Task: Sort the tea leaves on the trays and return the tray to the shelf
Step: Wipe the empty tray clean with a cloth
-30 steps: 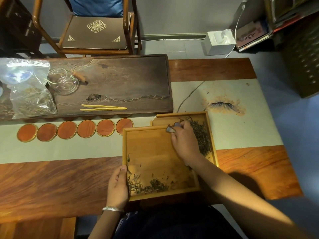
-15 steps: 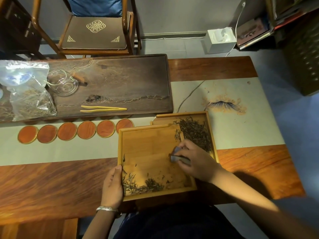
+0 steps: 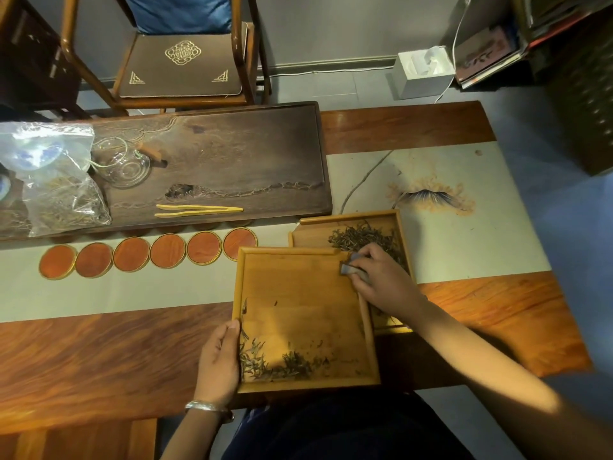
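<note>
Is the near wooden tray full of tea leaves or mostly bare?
Mostly bare. The near tray shows open wood across its middle; tea leaves lie only along its near edge and left corner.

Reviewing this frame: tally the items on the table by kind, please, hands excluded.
Light wooden trays: 2, near tray, far tray
Round coasters: 6
Dark tea board: 1
Tweezers: 1
Glass pitcher: 1
Plastic bag: 1
Small grey tool held in right hand: 1
Total: 13

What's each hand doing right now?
Left hand: holds the near tray by its left edge.
Right hand: pinches a small grey scraper.
</note>
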{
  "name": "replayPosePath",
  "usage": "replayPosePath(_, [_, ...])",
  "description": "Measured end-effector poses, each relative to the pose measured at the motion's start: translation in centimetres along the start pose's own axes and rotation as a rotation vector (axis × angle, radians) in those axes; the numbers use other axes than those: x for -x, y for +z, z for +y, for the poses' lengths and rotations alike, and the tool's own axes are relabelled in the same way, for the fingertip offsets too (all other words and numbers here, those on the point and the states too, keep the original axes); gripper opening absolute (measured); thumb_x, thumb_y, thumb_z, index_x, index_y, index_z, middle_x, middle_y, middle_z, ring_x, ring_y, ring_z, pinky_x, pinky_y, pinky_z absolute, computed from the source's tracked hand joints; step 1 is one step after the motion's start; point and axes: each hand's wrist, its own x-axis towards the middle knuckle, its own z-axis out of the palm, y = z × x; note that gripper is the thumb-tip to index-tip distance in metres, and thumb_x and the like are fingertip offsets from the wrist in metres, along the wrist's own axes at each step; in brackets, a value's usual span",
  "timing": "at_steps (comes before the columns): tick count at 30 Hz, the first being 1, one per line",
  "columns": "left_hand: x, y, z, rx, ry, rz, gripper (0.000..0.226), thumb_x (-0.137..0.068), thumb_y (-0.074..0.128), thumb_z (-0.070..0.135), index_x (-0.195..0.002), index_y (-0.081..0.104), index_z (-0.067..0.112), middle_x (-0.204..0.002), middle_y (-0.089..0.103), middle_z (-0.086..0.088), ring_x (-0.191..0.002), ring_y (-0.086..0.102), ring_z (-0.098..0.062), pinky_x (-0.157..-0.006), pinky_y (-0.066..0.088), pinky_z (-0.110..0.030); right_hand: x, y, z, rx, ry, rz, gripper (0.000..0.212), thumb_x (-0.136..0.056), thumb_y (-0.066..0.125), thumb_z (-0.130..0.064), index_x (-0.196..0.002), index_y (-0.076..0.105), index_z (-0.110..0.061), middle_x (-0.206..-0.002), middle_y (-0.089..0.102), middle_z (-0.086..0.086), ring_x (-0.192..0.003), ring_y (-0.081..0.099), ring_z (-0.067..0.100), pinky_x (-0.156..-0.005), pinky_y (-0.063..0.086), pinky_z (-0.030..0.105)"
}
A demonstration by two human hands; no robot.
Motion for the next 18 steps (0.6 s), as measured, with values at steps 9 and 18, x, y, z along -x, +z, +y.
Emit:
replayPosePath(9, [-0.4, 0.2, -0.2, -0.034, 0.004, -0.025, 0.036, -0.099, 0.039, 0.026, -0.078, 0.061, 0.006, -0.070, 0.060, -0.003, -0.064, 0.054, -0.008, -0.061, 0.037, -0.027, -1.4, -0.4, 0.4, -0.047, 0.170, 0.133, 0.029, -0.094, 0.055, -0.022, -0.118, 0.062, -0.007, -0.110, 0.046, 0.000, -0.100, 0.048, 0.011, -0.085, 0.036, 0.018])
replayPosePath(18, [-0.8, 0.5, -0.1, -0.016, 0.026, 0.010, 0.034, -0.099, 0.038, 0.026, -0.082, 0.064, 0.013, -0.079, 0.065, -0.006, -0.069, 0.057, -0.004, -0.065, 0.039, -0.024, 4.1, -2.8, -2.5, -0.131, 0.012, -0.093, 0.010, -0.081, 0.065, -0.018, -0.087, 0.067, -0.010, -0.098, 0.053, -0.002, -0.083, 0.055, 0.012, -0.069, 0.050, 0.032])
